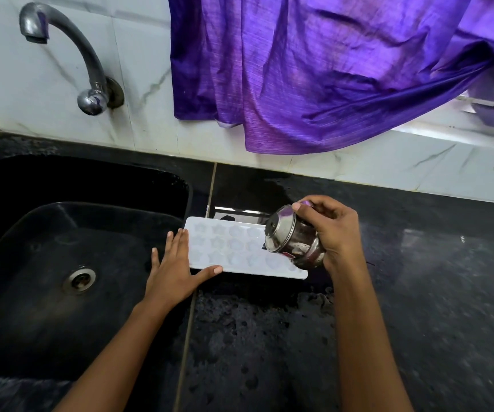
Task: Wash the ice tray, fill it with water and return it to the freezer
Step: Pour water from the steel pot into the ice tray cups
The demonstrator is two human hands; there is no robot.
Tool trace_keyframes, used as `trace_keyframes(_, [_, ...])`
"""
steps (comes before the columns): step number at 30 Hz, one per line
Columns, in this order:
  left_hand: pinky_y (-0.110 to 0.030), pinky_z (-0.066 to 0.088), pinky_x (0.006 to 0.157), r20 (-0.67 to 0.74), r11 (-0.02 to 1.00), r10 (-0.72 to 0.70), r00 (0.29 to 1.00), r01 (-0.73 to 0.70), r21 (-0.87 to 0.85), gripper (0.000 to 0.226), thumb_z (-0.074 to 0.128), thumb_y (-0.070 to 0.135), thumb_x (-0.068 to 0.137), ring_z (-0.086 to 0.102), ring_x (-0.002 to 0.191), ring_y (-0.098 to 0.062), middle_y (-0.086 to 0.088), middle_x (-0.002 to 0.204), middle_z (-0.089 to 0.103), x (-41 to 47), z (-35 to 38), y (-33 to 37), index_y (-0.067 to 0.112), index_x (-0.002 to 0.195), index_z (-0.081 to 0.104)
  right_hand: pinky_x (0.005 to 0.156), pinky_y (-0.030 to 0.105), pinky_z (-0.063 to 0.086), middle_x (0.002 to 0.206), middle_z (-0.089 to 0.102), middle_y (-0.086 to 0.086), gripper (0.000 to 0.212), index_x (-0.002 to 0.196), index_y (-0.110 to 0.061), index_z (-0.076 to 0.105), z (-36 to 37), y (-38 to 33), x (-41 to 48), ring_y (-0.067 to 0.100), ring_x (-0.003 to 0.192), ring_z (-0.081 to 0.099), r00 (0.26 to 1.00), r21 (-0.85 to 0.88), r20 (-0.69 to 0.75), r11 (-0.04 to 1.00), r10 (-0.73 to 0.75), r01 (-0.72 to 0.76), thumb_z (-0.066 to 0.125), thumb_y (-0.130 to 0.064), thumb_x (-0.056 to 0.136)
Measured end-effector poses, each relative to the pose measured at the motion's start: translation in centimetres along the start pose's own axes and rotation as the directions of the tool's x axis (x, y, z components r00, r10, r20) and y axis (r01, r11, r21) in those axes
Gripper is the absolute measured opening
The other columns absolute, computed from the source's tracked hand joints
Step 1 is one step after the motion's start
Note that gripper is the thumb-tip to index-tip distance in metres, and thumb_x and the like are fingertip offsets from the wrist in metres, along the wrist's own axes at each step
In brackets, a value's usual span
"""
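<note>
A white ice tray (234, 248) with star and round moulds lies flat on the black counter, just right of the sink. My left hand (177, 266) lies against its left end with straight fingers, the thumb along the tray's near edge. My right hand (332, 230) grips a small steel pot (293, 240) and tips it mouth-left over the tray's right end. Whether water is running out of it cannot be made out.
A black sink (61, 233) with a steel drain (79, 279) fills the left side. A grey tap (61, 37) juts from the marble wall above it. A purple cloth (329, 69) hangs at the back. The wet black counter (418, 292) stretches to the right.
</note>
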State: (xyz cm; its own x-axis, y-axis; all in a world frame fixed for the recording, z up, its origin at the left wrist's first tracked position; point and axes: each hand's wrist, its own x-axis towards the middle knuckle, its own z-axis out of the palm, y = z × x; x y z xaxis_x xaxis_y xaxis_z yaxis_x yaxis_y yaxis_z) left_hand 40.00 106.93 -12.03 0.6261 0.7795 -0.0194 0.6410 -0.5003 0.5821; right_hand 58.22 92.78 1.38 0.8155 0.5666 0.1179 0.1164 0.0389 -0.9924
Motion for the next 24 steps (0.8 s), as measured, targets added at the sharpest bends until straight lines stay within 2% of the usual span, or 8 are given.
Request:
trace_keyframes(6, [-0.043, -0.01, 0.114, -0.001, 1.0, 0.0, 1.0, 0.0, -0.001, 0.118, 0.039, 0.08, 0.062, -0.016, 0.143, -0.01, 0.002, 0.159, -0.006, 0.0, 0.02, 0.01, 0.014, 0.149, -0.005, 0.068, 0.028, 0.053, 0.076, 0.068, 0.003, 0.013, 0.073, -0.016, 0.07, 0.11, -0.47, -0.14, 0.017, 0.076, 0.063, 1.0, -0.021, -0.014, 1.0, -0.016, 0.016, 0.075, -0.005, 0.074])
trace_keyframes(13, [-0.043, -0.01, 0.114, -0.008, 1.0, 0.006, 1.0, -0.006, -0.005, 0.116, 0.043, 0.079, 0.066, -0.016, 0.143, -0.01, 0.002, 0.159, -0.006, -0.04, 0.01, 0.05, 0.014, 0.149, -0.005, 0.074, 0.033, 0.053, 0.077, 0.068, 0.001, 0.015, 0.071, -0.02, 0.069, 0.19, -0.95, -0.22, 0.017, 0.078, 0.062, 0.999, -0.038, -0.026, 0.999, -0.039, 0.038, 0.075, -0.006, 0.074])
trace_keyframes(16, [-0.043, -0.009, 0.114, -0.005, 1.0, 0.005, 1.0, -0.005, -0.005, 0.119, 0.04, 0.081, 0.062, -0.016, 0.143, -0.01, 0.002, 0.159, -0.006, -0.01, 0.03, -0.02, 0.014, 0.149, -0.005, 0.073, 0.031, 0.054, 0.078, 0.069, 0.001, 0.015, 0.072, -0.02, 0.069, 0.23, -0.93, -0.17, 0.016, 0.079, 0.063, 0.999, -0.048, -0.028, 0.998, -0.039, 0.037, 0.076, -0.006, 0.073])
trace_keyframes(24, [-0.043, -0.009, 0.114, -0.016, 1.0, 0.001, 1.0, -0.001, -0.009, 0.114, 0.046, 0.076, 0.067, -0.015, 0.143, -0.011, 0.002, 0.159, -0.004, 0.0, 0.03, 0.07, 0.014, 0.149, -0.003, 0.068, 0.026, 0.052, 0.079, 0.068, 0.005, 0.012, 0.074, -0.016, 0.07, 0.13, -0.51, -0.11, 0.017, 0.078, 0.063, 0.999, -0.053, -0.028, 0.998, -0.026, 0.024, 0.075, -0.006, 0.074])
